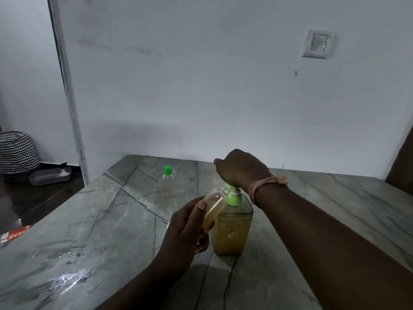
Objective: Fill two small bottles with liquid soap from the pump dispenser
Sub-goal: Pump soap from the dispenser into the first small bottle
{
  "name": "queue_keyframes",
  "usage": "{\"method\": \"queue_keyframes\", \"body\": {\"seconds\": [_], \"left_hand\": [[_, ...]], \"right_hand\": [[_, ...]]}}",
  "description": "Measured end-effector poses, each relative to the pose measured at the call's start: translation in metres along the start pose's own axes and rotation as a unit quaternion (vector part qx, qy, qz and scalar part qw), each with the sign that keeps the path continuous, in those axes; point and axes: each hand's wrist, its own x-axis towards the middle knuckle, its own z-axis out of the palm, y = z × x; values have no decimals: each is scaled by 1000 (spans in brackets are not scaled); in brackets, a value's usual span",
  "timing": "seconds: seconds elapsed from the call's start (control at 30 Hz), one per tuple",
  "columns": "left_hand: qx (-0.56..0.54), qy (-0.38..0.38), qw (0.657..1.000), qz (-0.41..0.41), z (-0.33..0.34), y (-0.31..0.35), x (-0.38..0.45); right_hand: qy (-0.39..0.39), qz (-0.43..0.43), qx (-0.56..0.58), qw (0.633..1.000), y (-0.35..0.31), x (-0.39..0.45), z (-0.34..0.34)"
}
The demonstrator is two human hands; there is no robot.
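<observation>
A clear pump dispenser (232, 229) with amber soap and a green pump head stands on the grey marble table (111, 220). My right hand (240, 170) rests on top of the pump head with its fingers curled over it. My left hand (185, 229) grips a small clear bottle (213, 208), tilted with its mouth up against the green spout; amber liquid shows inside it. A second small clear bottle (166, 183) with a green cap stands upright farther back on the table, left of the dispenser.
A white wall rises right behind the table, with a light switch (317, 43) at upper right. On the dark floor to the left are a zigzag-patterned basket (16, 152) and a grey tray (50, 175). A wet sheen lies on the table's front left.
</observation>
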Motion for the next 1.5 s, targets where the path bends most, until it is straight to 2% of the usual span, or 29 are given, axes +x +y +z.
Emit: {"method": "queue_keyframes", "body": {"seconds": [0.07, 0.27, 0.4, 0.53, 0.7, 0.83, 0.93, 1.13, 1.27, 1.33, 1.5], "left_hand": [[3, 7, 1000, -6, -1, -2, 1], [3, 5, 1000, -12, 1, 3, -1], [1, -2, 1000, -7, 0, 3, 0], [1, 0, 1000, -6, -1, 2, 2], [-4, 1, 1000, 0, -1, 2, 0], [-3, -3, 1000, 4, 1, 2, 1], [-4, -4, 1000, 5, 0, 0, 2], [-5, -1, 1000, 5, 0, 0, 2], [-8, -4, 1000, 10, 0, -1, 3], [-4, -3, 1000, 8, -1, -2, 3], [-3, 3, 1000, 6, -2, -2, 1]], "right_hand": [[-3, 13, 26, 1000, 2, 0, 6], [-28, 5, -19, 999, -3, -1, 4], [30, -22, -84, 996, -8, -2, -7], [0, 10, -3, 1000, 0, 0, 9], [-38, 8, -8, 999, -2, 0, 3], [-11, -9, -15, 1000, -1, 2, -1], [-23, 9, 34, 999, 2, 2, 9], [-54, -1, 0, 999, -3, 2, 2], [-6, -8, 16, 1000, -1, 2, 3], [-18, 5, 44, 999, 2, 2, 9], [-44, 7, 26, 999, 1, 0, 7]]}}
